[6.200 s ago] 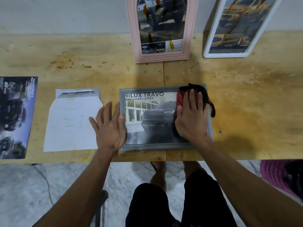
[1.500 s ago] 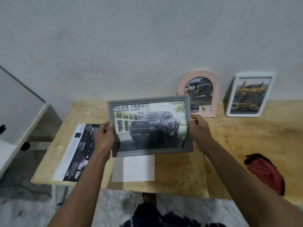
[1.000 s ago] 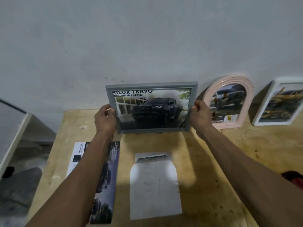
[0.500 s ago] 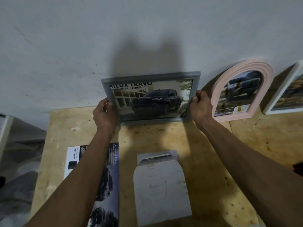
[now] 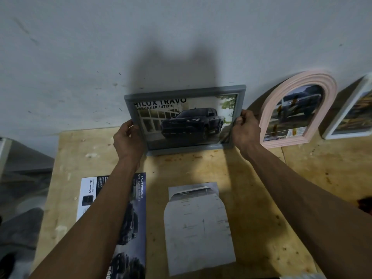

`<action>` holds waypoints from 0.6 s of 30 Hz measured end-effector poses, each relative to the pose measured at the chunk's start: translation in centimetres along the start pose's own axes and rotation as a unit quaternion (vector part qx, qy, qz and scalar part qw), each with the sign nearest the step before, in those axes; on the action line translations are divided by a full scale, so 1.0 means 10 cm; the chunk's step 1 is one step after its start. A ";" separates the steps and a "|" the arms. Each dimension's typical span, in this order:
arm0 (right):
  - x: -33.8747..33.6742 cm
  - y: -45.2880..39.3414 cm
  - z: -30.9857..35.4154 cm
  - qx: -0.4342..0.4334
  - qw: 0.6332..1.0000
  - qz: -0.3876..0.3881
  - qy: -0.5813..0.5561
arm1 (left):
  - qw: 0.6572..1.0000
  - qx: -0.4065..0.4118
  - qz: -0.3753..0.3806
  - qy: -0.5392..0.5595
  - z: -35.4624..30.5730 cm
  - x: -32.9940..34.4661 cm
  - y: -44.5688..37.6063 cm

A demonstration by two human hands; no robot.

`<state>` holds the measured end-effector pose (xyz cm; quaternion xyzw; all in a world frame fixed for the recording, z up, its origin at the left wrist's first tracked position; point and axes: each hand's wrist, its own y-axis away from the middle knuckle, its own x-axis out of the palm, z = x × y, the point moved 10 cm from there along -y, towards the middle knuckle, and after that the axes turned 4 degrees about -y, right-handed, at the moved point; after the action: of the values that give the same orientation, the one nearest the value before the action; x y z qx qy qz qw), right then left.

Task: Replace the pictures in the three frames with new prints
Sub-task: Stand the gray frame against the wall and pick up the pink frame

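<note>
1. The grey frame (image 5: 186, 119) stands at the back of the table (image 5: 251, 178), its lower edge on or just above the wood and its top tipped back toward the wall (image 5: 120, 47); whether the top touches the wall cannot be told.
2. It holds a print of a dark pickup, with the words "HILUX TRAVO" across the top.
3. The left hand (image 5: 127, 140) grasps the frame's left side near the lower corner, thumb on the front edge and fingers curled behind.
4. The right hand (image 5: 244, 130) grasps the right side about halfway up, fingers wrapped round the edge.
5. The frame lies between the two hands, both arms stretched forward over the table.
6. Just to the right of the right hand, a pink arched frame (image 5: 298, 106) leans on the wall with a car print inside.
7. Further right, a white frame (image 5: 350, 113) also leans on the wall, cut off by the picture's edge.
8. On the table beneath the left forearm lies a dark brochure (image 5: 132, 218) showing vehicles and the words "POWERTRAIN & OFF-ROAD ABILITY".
9. Between the arms lies a pale sheet (image 5: 199, 228), printed side mostly down, its top corners cut round.
10. A dark red thing (image 5: 365, 203) shows at the right edge of the table, too cropped to identify.
</note>
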<state>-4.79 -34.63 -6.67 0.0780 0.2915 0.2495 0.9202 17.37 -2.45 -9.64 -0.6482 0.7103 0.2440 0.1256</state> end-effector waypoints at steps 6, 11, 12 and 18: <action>-0.01 0.02 0.02 -0.002 1.000 -0.007 0.024 | 1.000 0.008 0.000 -0.018 -0.07 -0.01 0.04; -0.03 0.13 0.06 -0.001 0.999 0.000 0.036 | 1.000 0.002 0.008 -0.030 -0.09 -0.01 0.07; -0.06 0.16 0.07 -0.008 0.999 -0.007 0.036 | 0.999 -0.002 0.005 -0.036 -0.09 -0.02 0.10; -0.47 0.33 0.09 -0.105 0.992 -0.058 0.026 | 0.990 0.083 -0.106 -0.046 -0.42 -0.07 0.58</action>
<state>-8.94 -34.12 -2.65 -0.0429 0.2918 0.2269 0.9282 12.35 -3.72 -4.68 -0.6954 0.6488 0.1987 0.2366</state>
